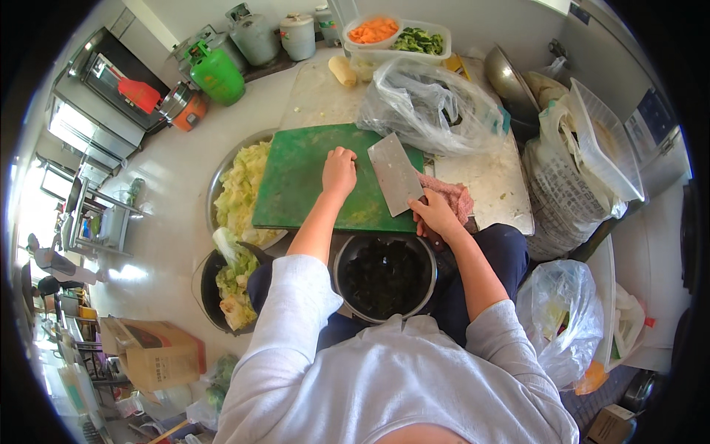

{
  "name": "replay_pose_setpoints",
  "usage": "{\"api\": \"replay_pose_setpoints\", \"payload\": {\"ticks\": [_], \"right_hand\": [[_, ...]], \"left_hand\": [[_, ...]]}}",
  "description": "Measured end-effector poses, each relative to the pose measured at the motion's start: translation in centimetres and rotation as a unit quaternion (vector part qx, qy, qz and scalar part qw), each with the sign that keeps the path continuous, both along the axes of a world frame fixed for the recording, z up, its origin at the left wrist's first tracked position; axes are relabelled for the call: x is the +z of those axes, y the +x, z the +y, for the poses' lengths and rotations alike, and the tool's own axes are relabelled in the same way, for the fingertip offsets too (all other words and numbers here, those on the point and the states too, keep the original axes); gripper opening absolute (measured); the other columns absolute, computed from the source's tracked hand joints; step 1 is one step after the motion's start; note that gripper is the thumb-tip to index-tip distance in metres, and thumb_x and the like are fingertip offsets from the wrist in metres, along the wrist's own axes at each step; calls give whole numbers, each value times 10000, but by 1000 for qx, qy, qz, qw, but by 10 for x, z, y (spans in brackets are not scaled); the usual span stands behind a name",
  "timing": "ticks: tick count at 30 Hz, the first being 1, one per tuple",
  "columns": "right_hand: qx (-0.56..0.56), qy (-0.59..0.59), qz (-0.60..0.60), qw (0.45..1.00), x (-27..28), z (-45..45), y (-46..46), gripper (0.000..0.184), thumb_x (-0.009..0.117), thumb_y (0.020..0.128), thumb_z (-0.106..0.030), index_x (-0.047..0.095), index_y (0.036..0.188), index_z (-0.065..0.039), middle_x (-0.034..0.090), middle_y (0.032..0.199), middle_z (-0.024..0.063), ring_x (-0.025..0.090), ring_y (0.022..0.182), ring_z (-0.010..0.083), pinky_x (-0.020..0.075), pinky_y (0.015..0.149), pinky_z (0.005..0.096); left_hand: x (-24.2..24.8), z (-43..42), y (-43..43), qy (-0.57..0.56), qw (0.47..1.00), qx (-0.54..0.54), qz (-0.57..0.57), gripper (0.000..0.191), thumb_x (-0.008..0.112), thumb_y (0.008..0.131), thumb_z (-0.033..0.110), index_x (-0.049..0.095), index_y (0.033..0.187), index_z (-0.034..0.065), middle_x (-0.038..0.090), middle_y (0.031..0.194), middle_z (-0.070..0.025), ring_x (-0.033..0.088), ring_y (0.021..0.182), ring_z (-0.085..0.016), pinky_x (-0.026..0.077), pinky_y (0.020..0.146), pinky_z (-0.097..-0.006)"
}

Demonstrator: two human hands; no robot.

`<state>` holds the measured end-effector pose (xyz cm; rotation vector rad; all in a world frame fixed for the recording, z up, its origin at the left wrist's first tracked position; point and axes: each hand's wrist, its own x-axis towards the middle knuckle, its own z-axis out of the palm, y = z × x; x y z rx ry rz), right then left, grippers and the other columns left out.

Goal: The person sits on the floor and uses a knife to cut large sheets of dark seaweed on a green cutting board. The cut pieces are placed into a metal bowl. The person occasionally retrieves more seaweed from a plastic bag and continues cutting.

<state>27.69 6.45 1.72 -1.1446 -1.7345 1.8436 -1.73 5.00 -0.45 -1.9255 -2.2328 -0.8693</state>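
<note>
My left hand (339, 173) is over the green cutting board (299, 183), its fingers curled in. Nothing plainly shows in them, though the palm side is hidden. The wooden handle of a cleaver (392, 172) is in my right hand (435, 212), at the board's right edge. Its broad blade lies flat-side up above the board, pointing away from me. A pink cloth (449, 194) lies just beyond my right hand. Below the board, between my knees, a round metal bowl (431, 294) holds dark wet leafy pieces (383, 272).
Left of the board are a basin (213, 197) of chopped cabbage (241, 188) and a dark bucket (208, 297) with cabbage. Beyond it lie a clear plastic bag (432, 105), a peeled vegetable (342, 71) and tubs of carrot (374, 29) and greens (419, 41). A sack (571, 188) stands right.
</note>
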Motion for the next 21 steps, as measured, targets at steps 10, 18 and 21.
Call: {"api": "replay_pose_setpoints", "payload": {"ticks": [10,18,21], "right_hand": [[-3,361,-251,898,-23,6,-1,492,696,921,-420,584,1091,28,733,926,264,730,896,441,575,769,540],[17,434,-313,844,-8,-2,0,551,665,947,-518,602,1121,1,732,1058,237,724,933,440,569,810,535],[-74,503,-295,809,-8,-1,10,365,681,942,-345,628,1165,-61,673,1180,222,696,1017,422,563,827,523]], "left_hand": [[11,-140,91,37,998,-58,-2,130,702,882,13,618,981,22,585,1013,-149,585,956,-384,501,819,-478],[7,-76,23,9,991,130,27,436,762,921,231,657,1288,20,617,1235,-186,556,1215,-399,477,1010,-505],[-2,-59,29,-10,994,107,-5,381,799,897,277,730,1181,33,623,1169,-156,571,1149,-358,504,971,-461]]}}
